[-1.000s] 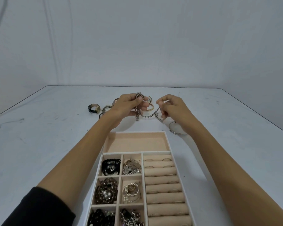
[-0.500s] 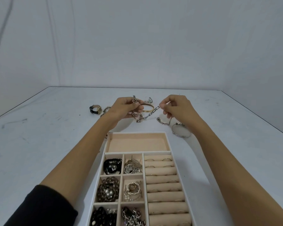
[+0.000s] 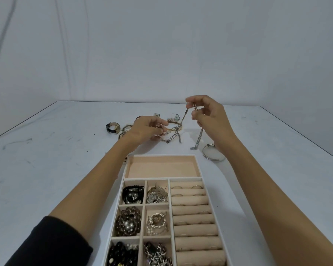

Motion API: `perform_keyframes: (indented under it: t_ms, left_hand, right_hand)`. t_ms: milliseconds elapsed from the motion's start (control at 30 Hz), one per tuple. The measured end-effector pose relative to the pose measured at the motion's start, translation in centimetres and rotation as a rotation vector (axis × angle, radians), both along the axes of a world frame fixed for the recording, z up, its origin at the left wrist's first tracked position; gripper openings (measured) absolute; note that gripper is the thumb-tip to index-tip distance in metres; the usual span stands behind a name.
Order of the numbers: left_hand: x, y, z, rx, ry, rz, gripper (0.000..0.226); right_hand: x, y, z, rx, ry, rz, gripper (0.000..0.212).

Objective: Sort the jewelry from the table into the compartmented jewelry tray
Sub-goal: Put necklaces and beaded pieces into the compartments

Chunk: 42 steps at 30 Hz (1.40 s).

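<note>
Head view, and the action is all on the chain (image 3: 199, 137). It's a silver link piece, held in the air above the counter (image 3: 56, 160), just beyond the far end of the jewelry tray (image 3: 161, 156). The right hand (image 3: 210, 116) is raised and pinches it near the middle between thumb and fingertips. One end dangles free below that hand. The other end slants down and left into a snarl at the left hand (image 3: 144, 129).

The left hand sits low, fingers curled round a gold bangle (image 3: 174, 123), with the chain's knotted loops bunched just under it. By the look of it, this is an untangling job: chain and bangle have to part before either gets sorted.

To do it well, I'd hold the bangle steady and feed slack towards the knot rather than tug. Pulling upward would likely cinch the links tighter round the bangle. Watch that free end too, as it could swing and catch something.

Once clear, the wide compartment (image 3: 161, 167) at the tray's far end sits bare and looks the likely home. The small cells nearer the camera already hold beads and chains, and the ring rolls (image 3: 192, 210) fill the right side. A silver bangle (image 3: 212, 159) waits on the counter by the right wrist. A black-strapped watch (image 3: 112, 128) lies out to the left.
</note>
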<state>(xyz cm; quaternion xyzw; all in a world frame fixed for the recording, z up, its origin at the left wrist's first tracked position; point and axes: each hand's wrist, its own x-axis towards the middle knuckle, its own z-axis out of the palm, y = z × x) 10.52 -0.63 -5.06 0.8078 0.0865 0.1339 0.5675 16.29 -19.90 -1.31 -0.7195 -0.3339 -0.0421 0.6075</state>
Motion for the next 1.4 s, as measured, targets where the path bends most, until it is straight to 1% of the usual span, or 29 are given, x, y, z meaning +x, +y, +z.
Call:
perform_keyframes:
  t_ms: [133, 233, 433, 567, 633, 733, 833, 900, 1067, 1267, 1400]
  left_hand:
    - [0.0, -0.1, -0.2, 0.102, 0.006, -0.022, 0.033]
    - [0.0, -0.2, -0.1, 0.141, 0.015, -0.041, 0.035]
    - [0.0, -0.6, -0.2, 0.180, 0.003, -0.087, 0.014]
    - [0.1, -0.7, -0.2, 0.218, -0.025, -0.070, 0.010]
    - [0.0, -0.9, -0.1, 0.213, -0.036, -0.073, 0.012]
    - [-0.3, -1.4, 0.3, 0.167, -0.064, -0.067, 0.016]
    - [-0.4, -1.8, 0.7, 0.106, -0.097, -0.078, 0.011]
    - [-0.5, -1.9, 0.8, 0.092, -0.106, -0.088, 0.011]
    - [-0.5, -2.0, 0.8, 0.098, -0.122, -0.083, 0.012]
    - [-0.2, -1.8, 0.3, 0.142, -0.150, -0.034, 0.005]
    - [-0.2, -1.5, 0.2, 0.119, -0.119, -0.050, 0.003]
  right_hand:
    - [0.0, 0.0, 0.1, 0.018, -0.047, -0.029, 0.043]
    - [-0.1, 0.0, 0.1, 0.021, -0.070, -0.041, 0.044]
    - [-0.1, 0.0, 0.0, -0.002, -0.073, -0.027, 0.043]
    - [0.2, 0.0, -0.5, -0.022, -0.058, -0.014, 0.033]
    - [0.4, 0.0, -0.8, -0.039, -0.030, -0.007, 0.023]
    - [0.8, 0.1, -1.5, -0.134, -0.030, -0.034, 0.014]
    - [1.0, 0.3, -2.5, -0.283, -0.044, -0.058, 0.011]
    - [1.0, 0.4, -3.1, -0.347, -0.040, -0.047, 0.012]
    - [1.0, 0.5, -3.5, -0.335, -0.032, -0.021, 0.009]
    - [1.5, 0.7, -3.8, -0.396, -0.072, -0.099, 0.008]
    - [1.5, 0.5, -3.8, -0.417, -0.118, -0.154, 0.005]
